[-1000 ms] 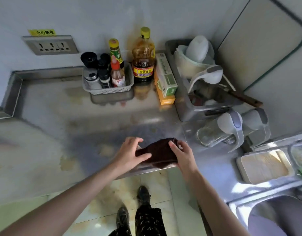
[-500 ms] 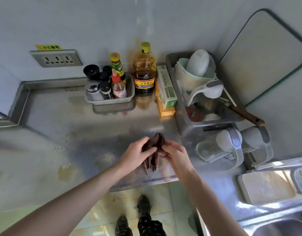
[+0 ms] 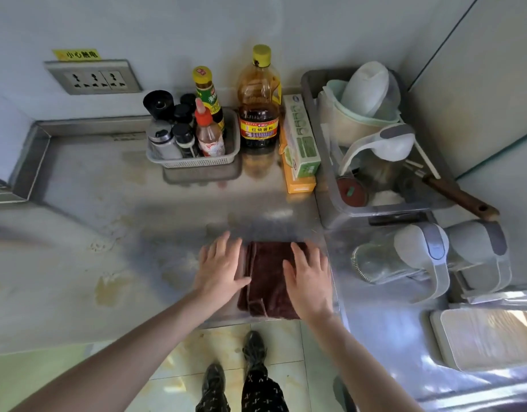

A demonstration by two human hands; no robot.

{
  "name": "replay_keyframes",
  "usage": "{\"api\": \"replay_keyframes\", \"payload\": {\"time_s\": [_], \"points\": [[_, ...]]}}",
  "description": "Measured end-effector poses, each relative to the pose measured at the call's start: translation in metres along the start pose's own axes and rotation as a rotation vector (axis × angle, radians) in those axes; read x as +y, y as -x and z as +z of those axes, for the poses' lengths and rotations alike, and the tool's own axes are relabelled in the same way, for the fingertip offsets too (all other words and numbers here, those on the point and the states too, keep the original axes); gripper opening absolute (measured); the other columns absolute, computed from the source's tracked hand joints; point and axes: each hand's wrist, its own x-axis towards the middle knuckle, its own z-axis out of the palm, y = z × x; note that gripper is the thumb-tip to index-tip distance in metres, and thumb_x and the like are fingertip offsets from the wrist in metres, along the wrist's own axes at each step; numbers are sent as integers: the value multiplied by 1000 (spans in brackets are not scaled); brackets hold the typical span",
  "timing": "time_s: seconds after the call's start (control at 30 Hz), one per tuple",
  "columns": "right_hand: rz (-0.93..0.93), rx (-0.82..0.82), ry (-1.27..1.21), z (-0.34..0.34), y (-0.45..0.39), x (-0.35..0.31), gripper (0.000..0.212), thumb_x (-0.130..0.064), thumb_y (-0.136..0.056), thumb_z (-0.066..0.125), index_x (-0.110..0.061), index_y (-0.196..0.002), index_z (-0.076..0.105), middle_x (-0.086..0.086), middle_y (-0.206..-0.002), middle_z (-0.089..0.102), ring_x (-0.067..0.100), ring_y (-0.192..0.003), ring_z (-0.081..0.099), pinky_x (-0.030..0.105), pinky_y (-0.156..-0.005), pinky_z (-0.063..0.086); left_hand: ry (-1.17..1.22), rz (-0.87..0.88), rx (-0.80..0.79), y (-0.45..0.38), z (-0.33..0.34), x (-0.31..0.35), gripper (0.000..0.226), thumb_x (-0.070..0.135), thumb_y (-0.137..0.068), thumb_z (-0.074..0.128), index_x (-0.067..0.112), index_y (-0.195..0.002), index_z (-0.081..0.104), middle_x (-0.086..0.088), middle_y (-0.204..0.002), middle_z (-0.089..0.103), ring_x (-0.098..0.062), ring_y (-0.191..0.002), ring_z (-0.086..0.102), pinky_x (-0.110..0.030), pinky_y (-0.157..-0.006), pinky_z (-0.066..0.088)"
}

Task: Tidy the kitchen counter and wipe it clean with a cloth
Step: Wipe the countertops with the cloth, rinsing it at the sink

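You're standing at the steel surface (image 3: 87, 185) w/ both hands flat on a folded dark brown cloth (image 3: 266, 281), which is lying low in the centre of the frame, right at the surface's front edge. Your left hand (image 3: 222, 267) is resting on the cloth's left edge, fingers straight and spread, partly on the bare metal beside it. Your right hand (image 3: 309, 278) is pressing on the cloth's right side, fingers also straight & spread. Neither hand is gripping anything; both are lying open, palms down.

Yellowish stains are showing on the surface in the lower left of the frame. In the upper centre a small white basket (image 3: 196, 160) is holding several bottles, incl. a red-capped sauce bottle (image 3: 208, 135) and a yellow-capped green-label bottle (image 3: 207, 93). Just right of the basket a big amber bottle (image 3: 258, 102) w/ a yellow cap is standing upright against the wall, and right of that a green-and-white box (image 3: 300, 135) is lying on top of an orange box (image 3: 297, 182).

At upper right a grey dish tray (image 3: 330, 209) is holding bowls, a ladle and a wooden-handled tool poking out over its right rim. Below it, at mid right, a clear jug (image 3: 384, 260) w/ a grey handle is lying on its side. A wall socket (image 3: 92, 77) w/ a yellow label above it is sitting at upper left. Your feet are showing on the tiled floor at the bottom centre
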Motion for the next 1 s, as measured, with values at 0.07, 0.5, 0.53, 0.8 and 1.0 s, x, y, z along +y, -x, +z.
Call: {"api": "replay_keyframes", "payload": {"time_s": [0.07,0.5,0.53,0.8,1.0], "points": [[-4,-118,70,25,18,-14,58,-56,-93,22,-25,-140,39,13,-150,32,40,-137,27,54,-107,24,-152,-18,-85,9,11,-13,111,63,-71,61,10,-147,-1,-13,-156,-9,-29,-144,0,-45,-116,6],[129,-50,152,41,-19,-20,60,-48,-84,30,-29,-140,40,15,-152,27,44,-139,19,65,-107,18,-219,-193,-270,12,25,-36,128,78,-63,53,10,-144,-18,-16,-153,-21,-31,-144,-10,-48,-115,-3],[74,-48,147,47,-8,-35,59,-47,-83,34,-28,-137,44,16,-150,31,46,-137,23,66,-106,19,-220,-190,-266,13,25,-36,127,78,-64,53,10,-144,-18,-16,-153,-21,-30,-144,-10,-48,-115,-3],[-129,-136,265,39,14,-1,51,-52,-93,27,-35,-140,36,9,-149,35,40,-136,31,61,-105,27,-219,-87,-284,17,18,-48,133,78,-59,58,11,-144,-21,-13,-152,-25,-27,-144,-14,-48,-114,-6],[205,-143,59,31,-13,-17,58,-52,-91,25,-36,-147,17,8,-158,2,38,-143,-6,64,-109,2,-144,-130,-220,18,7,-76,132,80,-59,54,12,-144,-19,-12,-152,-26,-27,-144,-14,-48,-115,-3]]}}
